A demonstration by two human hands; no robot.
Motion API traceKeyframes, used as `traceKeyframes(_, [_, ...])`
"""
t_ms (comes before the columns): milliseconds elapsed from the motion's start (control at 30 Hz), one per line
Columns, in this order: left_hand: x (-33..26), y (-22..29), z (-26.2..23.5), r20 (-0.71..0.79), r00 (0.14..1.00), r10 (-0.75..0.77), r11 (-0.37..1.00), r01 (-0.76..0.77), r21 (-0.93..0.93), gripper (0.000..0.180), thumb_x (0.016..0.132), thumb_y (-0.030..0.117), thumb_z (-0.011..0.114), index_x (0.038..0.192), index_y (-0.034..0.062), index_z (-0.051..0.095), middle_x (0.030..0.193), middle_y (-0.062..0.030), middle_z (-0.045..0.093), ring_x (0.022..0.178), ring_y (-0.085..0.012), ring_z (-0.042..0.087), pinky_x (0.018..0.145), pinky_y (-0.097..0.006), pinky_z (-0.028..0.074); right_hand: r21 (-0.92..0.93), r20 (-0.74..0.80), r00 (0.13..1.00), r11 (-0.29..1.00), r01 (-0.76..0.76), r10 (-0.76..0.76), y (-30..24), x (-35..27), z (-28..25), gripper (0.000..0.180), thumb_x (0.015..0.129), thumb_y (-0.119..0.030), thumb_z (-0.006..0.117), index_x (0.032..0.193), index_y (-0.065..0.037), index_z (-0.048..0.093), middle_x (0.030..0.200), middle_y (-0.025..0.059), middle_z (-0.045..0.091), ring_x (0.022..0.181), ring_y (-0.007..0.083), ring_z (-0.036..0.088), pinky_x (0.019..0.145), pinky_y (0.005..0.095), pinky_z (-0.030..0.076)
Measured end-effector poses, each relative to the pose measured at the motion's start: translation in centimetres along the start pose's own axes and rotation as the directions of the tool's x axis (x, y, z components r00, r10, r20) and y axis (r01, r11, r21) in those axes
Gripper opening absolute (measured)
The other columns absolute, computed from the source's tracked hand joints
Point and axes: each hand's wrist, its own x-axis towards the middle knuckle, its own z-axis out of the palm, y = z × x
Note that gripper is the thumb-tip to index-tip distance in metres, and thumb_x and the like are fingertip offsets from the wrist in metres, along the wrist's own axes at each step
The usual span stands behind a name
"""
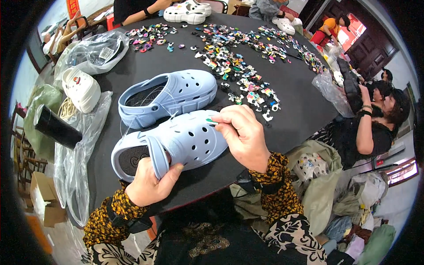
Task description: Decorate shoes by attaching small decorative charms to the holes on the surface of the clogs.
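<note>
Two light blue clogs lie side by side on the black table (291, 121). My left hand (152, 182) grips the nearer clog (191, 140) at its heel strap, thumb outside and fingers partly hidden inside the opening. At that clog's toe, my right hand (243, 134) pinches a small green and white shoe charm (212, 121) against the perforated upper. Whether the charm's stem sits in a hole is hidden by the fingers. Just beyond rests the farther clog (190, 90), untouched, with a thin clear loop of cord trailing over its strap.
Loose colourful shoe charms (247, 79) spread across the table's far side. To the left are a white clog (81, 90), a black cylinder (57, 127) and clear plastic bags (90, 53). More white clogs (187, 12) stand at the far edge. Other people sit around the table.
</note>
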Motion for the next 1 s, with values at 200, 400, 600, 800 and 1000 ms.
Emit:
traceKeyframes(200, [-0.4, -0.3, 0.2, 0.02, 1.0, 0.005, 1.0, -0.005, -0.021, 0.01, 0.079, 0.005, 0.062, 0.078, -0.0035, 0.057, 0.066, -0.0158, 0.056, 0.058, -0.0338, 0.059, 0.053, -0.038, 0.046, 0.014, -0.029, 1.0, 1.0, 0.012, -0.012, -0.6, -0.5, 0.0, 0.016, 0.074, -0.003, 0.066, 0.089, -0.005, 0.062, 0.09, 0.0071, 0.06, 0.086, 0.0255, 0.054, 0.079, 0.036, 0.04])
traceKeyframes(400, [-0.8, -0.5, 0.1, 0.029, 1.0, -0.011, 0.999, 0.012, -0.043, 0.011, 0.079, 0.005, 0.063, 0.076, -0.0032, 0.056, 0.064, -0.015, 0.055, 0.056, -0.0332, 0.058, 0.052, -0.037, 0.045, -0.073, -0.031, 0.998, 0.995, 0.06, -0.063, -1.3, -0.7, -0.1, 0.02, 0.072, 0.001, 0.069, 0.09, -0.005, 0.063, 0.091, 0.0076, 0.06, 0.085, 0.0244, 0.055, 0.076, 0.0339, 0.043])
traceKeyframes(600, [-0.6, -0.6, 0.3, -0.008, 1.0, 0.014, 0.999, -0.015, -0.048, 0.012, 0.079, 0.005, 0.064, 0.074, -0.002, 0.055, 0.062, -0.014, 0.054, 0.053, -0.0332, 0.057, 0.05, -0.038, 0.043, -0.264, -0.01, 0.977, 0.943, 0.202, -0.212, -1.8, -0.6, 0.2, 0.027, 0.065, -0.001, 0.071, 0.089, -0.008, 0.063, 0.092, 0.0042, 0.058, 0.082, 0.0232, 0.053, 0.075, 0.0362, 0.039])
traceKeyframes(800, [-0.5, -0.5, 0.2, 0.008, 0.999, 0.045, 0.998, -0.046, 0.044, 0.015, 0.078, 0.004, 0.063, 0.07, -0.0014, 0.052, 0.059, -0.0139, 0.051, 0.052, -0.0338, 0.055, 0.048, -0.039, 0.041, -0.396, -0.008, 0.962, 0.884, 0.248, -0.274, -2.2, -0.7, 0.6, 0.03, 0.063, -0.003, 0.071, 0.091, -0.006, 0.063, 0.09, 0.0028, 0.056, 0.082, 0.0222, 0.052, 0.075, 0.0374, 0.039])
traceKeyframes(1000, [-0.6, -0.1, 0.0, 0.027, 0.997, 0.071, 0.993, -0.073, 0.093, 0.015, 0.077, 0.004, 0.063, 0.069, -0.001, 0.052, 0.059, -0.0139, 0.051, 0.052, -0.0343, 0.054, 0.049, -0.039, 0.041, -0.453, 0.112, 0.949, 0.835, 0.313, -0.295, -2.5, -1.3, 0.3, 0.032, 0.071, -0.01, 0.058, 0.101, 0.001, 0.06, 0.096, 0.0077, 0.054, 0.089, 0.0227, 0.052, 0.079, 0.0393, 0.039])
